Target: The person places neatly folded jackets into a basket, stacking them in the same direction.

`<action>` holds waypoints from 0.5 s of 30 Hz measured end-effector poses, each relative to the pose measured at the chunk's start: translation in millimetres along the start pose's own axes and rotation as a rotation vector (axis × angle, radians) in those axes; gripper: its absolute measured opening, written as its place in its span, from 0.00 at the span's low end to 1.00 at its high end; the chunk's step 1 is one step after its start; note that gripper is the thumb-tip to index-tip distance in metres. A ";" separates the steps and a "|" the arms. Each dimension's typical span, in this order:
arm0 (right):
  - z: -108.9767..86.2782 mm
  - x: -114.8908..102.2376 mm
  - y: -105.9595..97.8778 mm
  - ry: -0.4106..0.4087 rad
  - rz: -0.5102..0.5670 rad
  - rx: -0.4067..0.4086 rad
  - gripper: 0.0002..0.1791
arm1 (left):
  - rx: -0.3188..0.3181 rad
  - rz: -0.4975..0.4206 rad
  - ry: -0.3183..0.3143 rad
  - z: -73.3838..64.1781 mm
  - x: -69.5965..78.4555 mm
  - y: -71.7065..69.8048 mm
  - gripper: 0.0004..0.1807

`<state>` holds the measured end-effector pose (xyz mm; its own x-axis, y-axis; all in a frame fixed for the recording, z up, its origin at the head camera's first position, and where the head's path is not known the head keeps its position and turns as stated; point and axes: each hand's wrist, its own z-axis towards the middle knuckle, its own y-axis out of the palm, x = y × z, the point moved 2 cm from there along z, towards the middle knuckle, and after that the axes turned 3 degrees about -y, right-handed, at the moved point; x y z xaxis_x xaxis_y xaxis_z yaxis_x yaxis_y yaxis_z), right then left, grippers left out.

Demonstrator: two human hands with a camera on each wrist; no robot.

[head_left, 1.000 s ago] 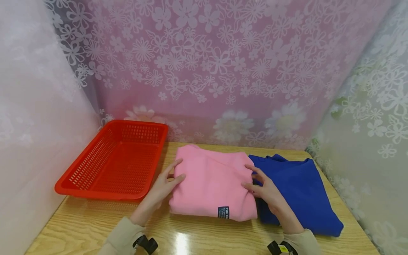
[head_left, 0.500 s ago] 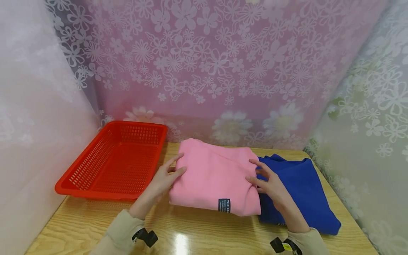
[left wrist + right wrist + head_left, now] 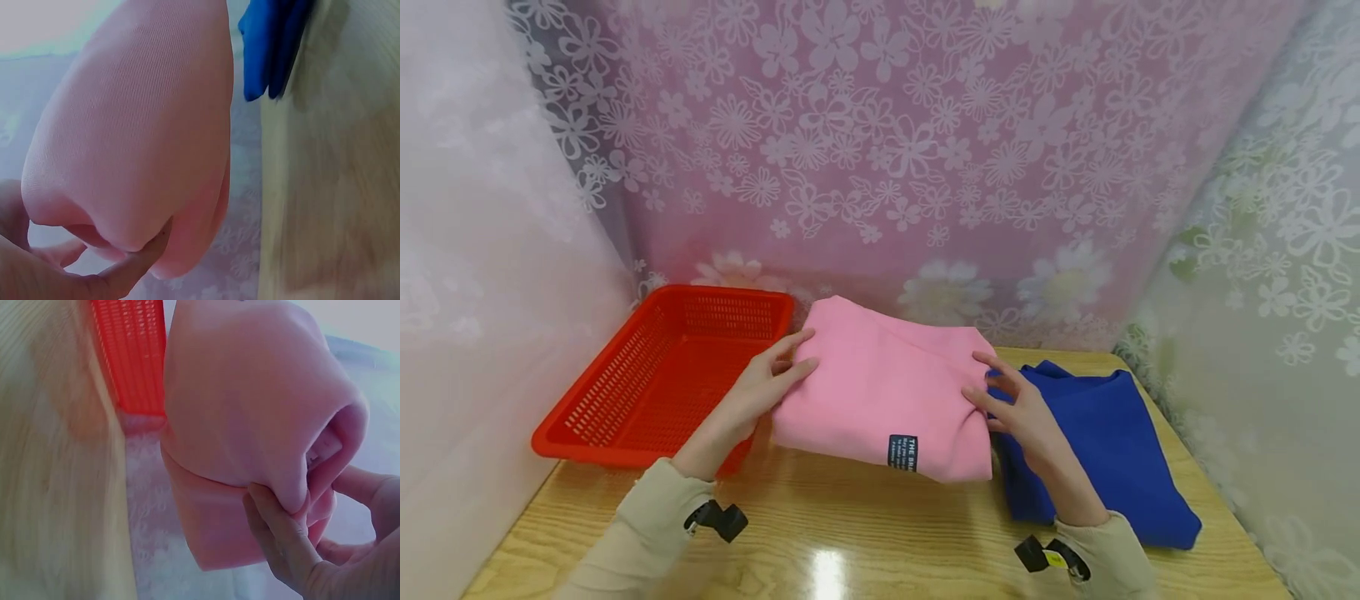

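Note:
Between both hands a folded pink sweatshirt hangs above the table, tilted so that its right side sits lower. A dark label with white lettering shows on its near edge. My left hand grips its left side, thumb on top. At the opposite side my right hand pinches the folded edge. In the left wrist view, fingers curl under the layers of the sweatshirt. The right wrist view shows fingertips on the underside of the sweatshirt and an open fold at its end.
A red plastic basket with slotted walls stands at the left of the wooden table, and nothing shows inside it. Blue folded fabric lies on the right. Flowered curtains close off the back and sides.
Both hands have lifted the pink sweatshirt off the table and moved it a little to the left, towards the basket. The basket and the blue fabric have stayed in place.

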<state>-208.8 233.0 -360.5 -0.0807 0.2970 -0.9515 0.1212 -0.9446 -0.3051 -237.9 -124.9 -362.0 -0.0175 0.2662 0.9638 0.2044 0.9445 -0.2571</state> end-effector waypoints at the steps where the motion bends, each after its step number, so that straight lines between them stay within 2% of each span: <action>1: 2.4 -3.0 4.3 -0.006 0.017 -0.004 0.36 | 0.000 0.012 -0.001 -0.8 1.5 -6.5 0.35; 8: 20.2 -20.3 40.0 -0.052 0.104 -0.048 0.35 | 0.009 0.030 -0.037 -10.3 5.1 -51.9 0.37; 15: 37.8 -39.4 85.7 -0.109 0.184 -0.087 0.34 | 0.047 0.081 -0.036 -24.1 6.3 -104.1 0.37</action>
<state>-232.6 135.1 -347.6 -0.1547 0.0996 -0.9829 0.2281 -0.9644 -0.1336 -235.7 -226.2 -327.5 -0.0378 0.3480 0.9367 0.1605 0.9274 -0.3380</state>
